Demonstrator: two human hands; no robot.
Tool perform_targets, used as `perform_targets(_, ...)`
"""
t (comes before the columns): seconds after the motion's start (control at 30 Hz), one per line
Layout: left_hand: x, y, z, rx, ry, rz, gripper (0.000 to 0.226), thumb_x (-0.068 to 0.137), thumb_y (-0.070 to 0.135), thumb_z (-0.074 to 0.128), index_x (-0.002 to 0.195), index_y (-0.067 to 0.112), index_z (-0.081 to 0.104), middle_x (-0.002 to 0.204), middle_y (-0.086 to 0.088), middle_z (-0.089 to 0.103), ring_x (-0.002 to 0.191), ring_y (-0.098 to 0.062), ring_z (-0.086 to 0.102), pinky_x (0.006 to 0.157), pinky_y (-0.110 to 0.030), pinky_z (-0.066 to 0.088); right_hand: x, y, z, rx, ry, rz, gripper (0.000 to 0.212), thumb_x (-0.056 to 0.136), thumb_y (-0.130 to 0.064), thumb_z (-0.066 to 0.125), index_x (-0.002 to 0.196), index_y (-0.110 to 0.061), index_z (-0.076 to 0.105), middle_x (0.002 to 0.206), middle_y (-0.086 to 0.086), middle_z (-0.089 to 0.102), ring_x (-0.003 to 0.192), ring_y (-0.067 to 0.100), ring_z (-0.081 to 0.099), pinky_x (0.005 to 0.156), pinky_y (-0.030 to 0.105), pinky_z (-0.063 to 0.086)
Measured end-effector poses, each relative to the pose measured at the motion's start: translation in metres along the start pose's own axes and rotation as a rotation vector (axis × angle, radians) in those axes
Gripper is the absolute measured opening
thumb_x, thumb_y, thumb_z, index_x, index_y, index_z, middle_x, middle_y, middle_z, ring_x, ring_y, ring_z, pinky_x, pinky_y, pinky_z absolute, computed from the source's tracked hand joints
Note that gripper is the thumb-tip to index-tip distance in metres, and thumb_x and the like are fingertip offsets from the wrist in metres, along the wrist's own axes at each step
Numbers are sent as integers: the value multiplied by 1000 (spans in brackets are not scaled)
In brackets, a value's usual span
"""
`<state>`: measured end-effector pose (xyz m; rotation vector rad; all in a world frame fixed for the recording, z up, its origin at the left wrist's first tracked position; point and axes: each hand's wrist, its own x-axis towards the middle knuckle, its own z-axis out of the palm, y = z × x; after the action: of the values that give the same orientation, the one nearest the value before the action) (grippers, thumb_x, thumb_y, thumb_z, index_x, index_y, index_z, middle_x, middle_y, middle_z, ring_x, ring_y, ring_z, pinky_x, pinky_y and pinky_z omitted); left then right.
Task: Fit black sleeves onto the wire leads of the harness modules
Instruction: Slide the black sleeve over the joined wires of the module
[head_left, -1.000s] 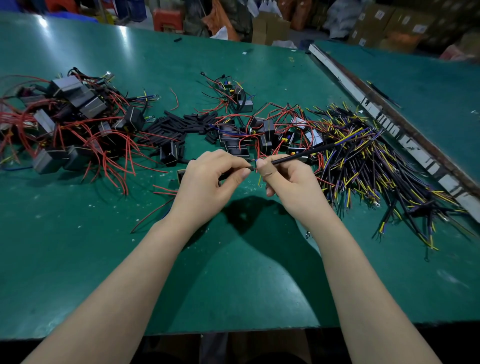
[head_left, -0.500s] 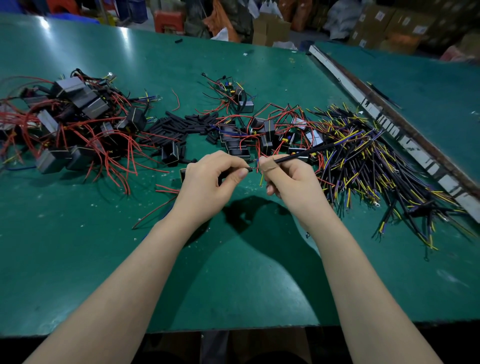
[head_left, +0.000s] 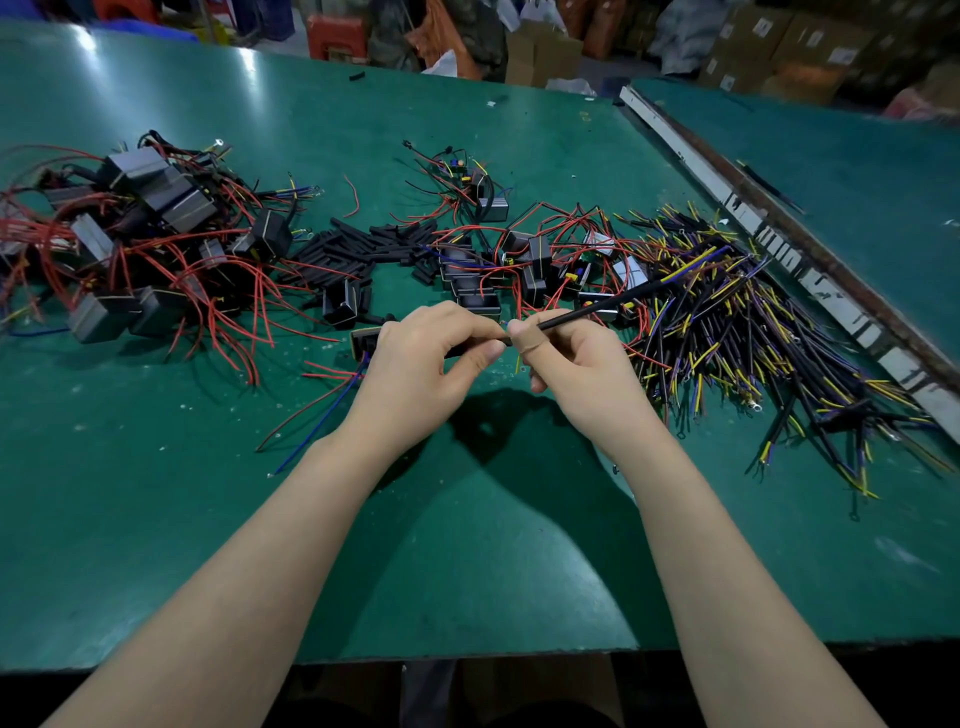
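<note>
Little has shifted since the earlier frame: our left hand (head_left: 421, 364) still pinches the module's lead, right hand (head_left: 576, 358) still grips the black sleeve (head_left: 597, 306), fingers closed on each. Our left hand hides most of the module (head_left: 362, 340). We cannot count the sleeves (head_left: 353, 249) heaped beyond. Bare table (head_left: 493, 571) stretches toward its near edge.

Overhead light glares on the far green table (head_left: 156, 78), forearms cast soft shadows, and wide-angle edges bend.
</note>
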<state>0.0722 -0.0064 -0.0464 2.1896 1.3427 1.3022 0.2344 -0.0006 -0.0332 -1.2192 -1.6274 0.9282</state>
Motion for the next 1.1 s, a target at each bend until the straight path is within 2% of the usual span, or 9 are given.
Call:
perform_targets(0.2, -1, 2, 0, 4, -14, -21, 17, 87, 25, 56, 95, 15, 67, 87, 7, 60, 85, -17, 58, 78, -51, 46, -1, -4, 0, 74, 18, 15, 18, 93, -29, 61, 78, -19, 65, 64, -5, 55, 52, 3, 49, 52, 12, 41)
perform_targets(0.37, -1, 3, 0, 7, 5, -19, 18, 88, 26, 56, 96, 15, 67, 88, 8, 59, 85, -17, 59, 79, -52, 46, 4, -7, -2, 235, 117, 91, 37, 100, -39, 41, 83, -17, 65, 64, -3, 57, 47, 2, 49, 45, 8, 36)
perform_targets(0.53, -2, 2, 3, 40, 17, 43, 15, 88, 22, 62, 98, 12, 68, 88, 9, 58, 83, -15, 58, 76, -50, 48, -2, -2, 3, 191, 38, 34, 27, 100, -32, 47, 82, -23, 65, 69, -6, 58, 51, 4, 51, 50, 9, 37)
perform_targets(0.67, 1, 7, 0, 11, 176, 62, 19, 90, 15, 59, 106, 4, 64, 92, 1, 59, 85, -9, 54, 84, -17, 43, 2, -1, 0, 259, 85, 20, 12, 100, -22, 49, 90, -23, 56, 72, 0, 60, 49, 2, 51, 47, 9, 37)
perform_targets(0.73, 3, 1, -6, 75, 244, 18, 20, 92, 16, 54, 106, 5, 64, 97, -2, 60, 92, -13, 54, 88, -21, 41, 3, -1, -3, 312, 110, 24, 8, 99, -18, 51, 91, -22, 50, 76, 7, 59, 50, -1, 53, 46, 9, 37)
perform_targets(0.8, 6, -6, -13, 170, 165, -126, 26, 93, 28, 49, 105, 15, 68, 103, -1, 65, 101, -21, 57, 91, -37, 42, 4, 1, -5, 338, 122, 31, 9, 99, -17, 52, 91, -21, 47, 77, 9, 59, 50, 0, 53, 46, 9, 38)
perform_targets(0.83, 6, -10, -15, 227, 91, -189, 26, 94, 34, 49, 104, 21, 69, 103, 1, 66, 104, -23, 57, 89, -39, 40, 4, 1, -6, 335, 122, 29, 10, 99, -17, 52, 91, -21, 47, 75, 8, 59, 50, 2, 53, 46, 10, 38)
perform_targets(0.93, 5, -13, -12, 331, -61, -183, 23, 95, 38, 49, 103, 33, 69, 101, 7, 65, 105, -19, 56, 78, -32, 25, 5, 4, -7, 312, 105, -5, 11, 99, -14, 51, 92, -21, 46, 75, 6, 58, 50, 2, 53, 47, 9, 38)
perform_targets(1.1, 5, -12, -14, 226, -57, -181, 17, 93, 35, 56, 103, 32, 69, 99, 10, 61, 105, -17, 52, 76, -32, 21, 5, 7, -8, 213, 44, -62, 12, 99, -14, 50, 95, -25, 46, 82, 7, 55, 56, 3, 55, 53, 11, 41)
